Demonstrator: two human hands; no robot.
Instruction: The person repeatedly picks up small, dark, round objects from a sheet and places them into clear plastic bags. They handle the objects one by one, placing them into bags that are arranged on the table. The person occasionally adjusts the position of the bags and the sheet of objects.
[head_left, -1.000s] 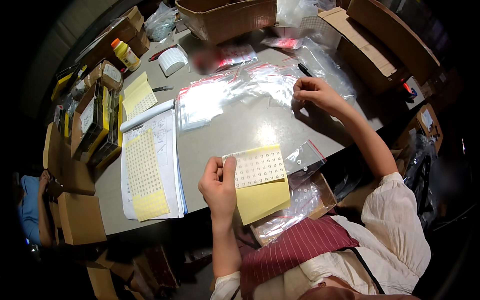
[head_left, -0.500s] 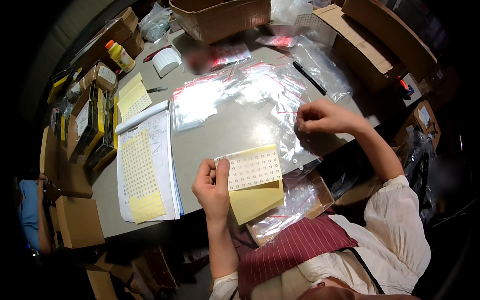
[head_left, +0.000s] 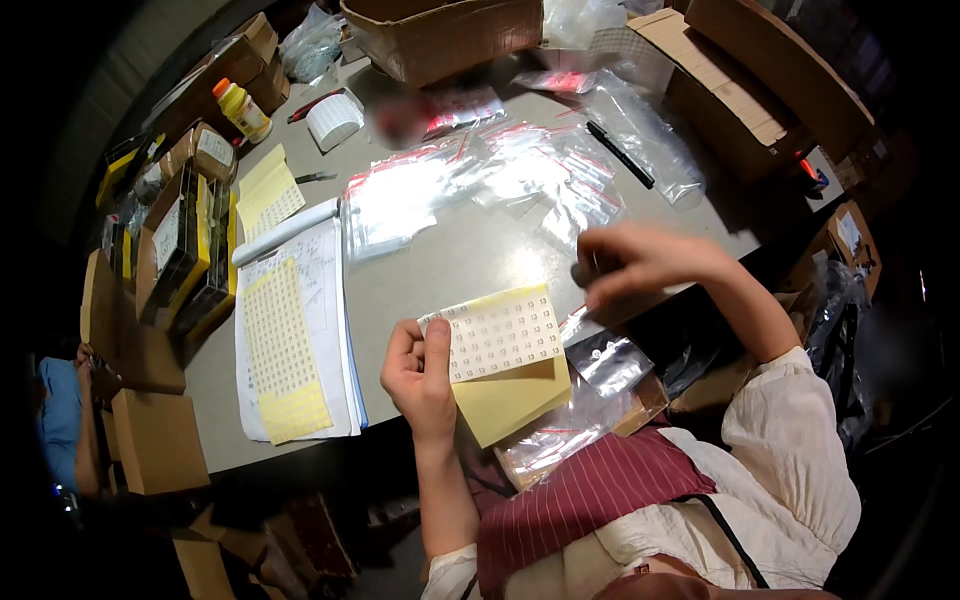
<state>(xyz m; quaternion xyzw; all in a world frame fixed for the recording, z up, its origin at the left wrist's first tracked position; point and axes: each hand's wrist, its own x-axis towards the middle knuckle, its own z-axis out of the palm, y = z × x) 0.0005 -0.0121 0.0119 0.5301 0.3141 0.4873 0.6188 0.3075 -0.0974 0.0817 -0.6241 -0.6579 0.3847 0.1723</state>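
Observation:
My left hand (head_left: 420,375) grips a sheet of small round number labels (head_left: 500,338) on yellow backing, thumb on top, with its lower part folded down. Smeared by motion, my right hand (head_left: 645,265) hovers over the table's near right edge; whether its fingers hold anything cannot be made out. Just below it, a clear zip bag (head_left: 612,366) with small round labels hangs at the edge above an open carton (head_left: 645,400). More clear bags (head_left: 555,440) lie in that carton. Flat zip bags with red strips (head_left: 405,200) spread across the table's middle.
At left, a clipboard (head_left: 290,235) carries papers and another label sheet (head_left: 285,350). A black marker (head_left: 620,155) lies at the far right, near a large carton (head_left: 735,110). A yellow bottle (head_left: 242,112) and black-yellow boxes (head_left: 185,250) line the left edge.
My right hand has moved slightly nearer to me. The bags beneath it have slid off the table edge toward the carton. My left hand and the label sheet have barely shifted.

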